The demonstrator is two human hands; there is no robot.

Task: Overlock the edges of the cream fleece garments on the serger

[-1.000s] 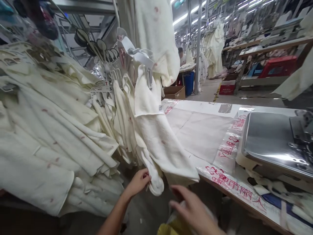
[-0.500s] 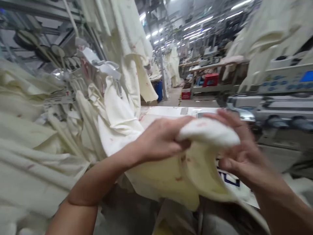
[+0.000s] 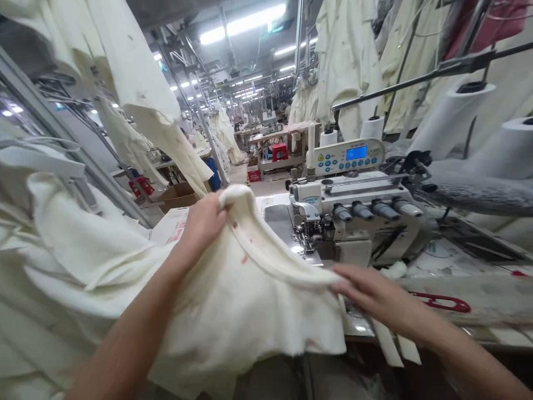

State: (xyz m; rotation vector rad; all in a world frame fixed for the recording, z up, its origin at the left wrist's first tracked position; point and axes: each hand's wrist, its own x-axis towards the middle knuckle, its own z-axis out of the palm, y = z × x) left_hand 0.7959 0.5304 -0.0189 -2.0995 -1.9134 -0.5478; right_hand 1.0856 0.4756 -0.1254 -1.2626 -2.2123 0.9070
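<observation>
Head view: cream garment (image 3: 233, 300) stretched between left hand (image 3: 204, 222), right hand (image 3: 375, 297)

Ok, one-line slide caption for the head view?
Left hand grips a cream fleece garment by its edge, right hand touching its hem, beside an off-white overlock sewing machine.

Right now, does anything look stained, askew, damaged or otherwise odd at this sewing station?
Only small reddish marks on the cream fleece garment, near its rolled edge between the left hand and right hand. Hanging cream garments overhead carry similar specks, so they are probably a print, not stains. Nothing else stands out.
</observation>
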